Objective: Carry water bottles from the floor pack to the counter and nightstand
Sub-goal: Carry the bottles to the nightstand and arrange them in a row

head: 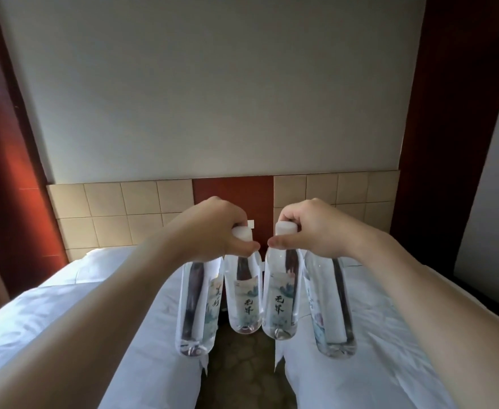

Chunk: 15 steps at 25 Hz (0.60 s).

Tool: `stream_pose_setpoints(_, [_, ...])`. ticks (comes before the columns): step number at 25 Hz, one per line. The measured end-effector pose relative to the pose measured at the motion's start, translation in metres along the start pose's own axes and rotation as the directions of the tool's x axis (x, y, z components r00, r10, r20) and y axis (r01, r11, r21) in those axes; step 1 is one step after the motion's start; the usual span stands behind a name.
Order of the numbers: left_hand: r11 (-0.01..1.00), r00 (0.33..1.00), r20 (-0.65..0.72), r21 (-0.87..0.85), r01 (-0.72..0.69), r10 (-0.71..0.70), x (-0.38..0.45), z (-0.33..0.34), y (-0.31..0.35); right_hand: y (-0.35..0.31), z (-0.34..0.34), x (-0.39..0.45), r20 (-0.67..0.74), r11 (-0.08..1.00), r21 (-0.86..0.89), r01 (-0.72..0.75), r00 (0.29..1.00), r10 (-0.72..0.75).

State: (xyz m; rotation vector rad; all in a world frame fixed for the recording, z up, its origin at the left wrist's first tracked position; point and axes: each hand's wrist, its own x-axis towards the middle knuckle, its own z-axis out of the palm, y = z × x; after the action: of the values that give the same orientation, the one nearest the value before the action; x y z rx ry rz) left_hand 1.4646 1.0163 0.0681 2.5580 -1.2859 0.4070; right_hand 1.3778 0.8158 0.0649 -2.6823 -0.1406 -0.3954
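My left hand [213, 228] grips two clear water bottles by their necks: an outer one [195, 308] and an inner one [244, 296] with a white cap. My right hand [313, 228] likewise holds two bottles, an inner one [280, 299] with a white cap and an outer one [331, 305]. All of them hang downward with painted labels, held out in front of me over the gap between two beds. The floor pack, counter and nightstand are not in view.
Two beds with white sheets flank me, the left bed [65, 305] and the right bed [390, 335]. A narrow strip of patterned floor [242, 367] runs between them. Tiled beige headboards [118, 211] and a red-brown panel [233, 190] line the far wall.
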Motion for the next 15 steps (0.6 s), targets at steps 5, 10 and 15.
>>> stream_pose_setpoints(5, [0.999, 1.000, 0.001, -0.046, -0.008, 0.008, 0.095, 0.051, -0.101, 0.060, 0.042, 0.127, 0.028, 1.000, 0.019, -0.014, 1.000, 0.014])
stream_pose_setpoints(10, [0.998, 1.000, 0.007, -0.056, -0.010, 0.010, 0.217, 0.082, -0.213, 0.118, 0.069, 0.279, 0.015, 0.999, -0.029, -0.030, 0.999, 0.031])
stream_pose_setpoints(15, [0.998, 0.999, 0.023, -0.054, -0.033, 0.034, 0.341, 0.116, -0.296, 0.181, 0.083, 0.405, -0.079, 1.000, -0.024, -0.015, 0.997, 0.013])
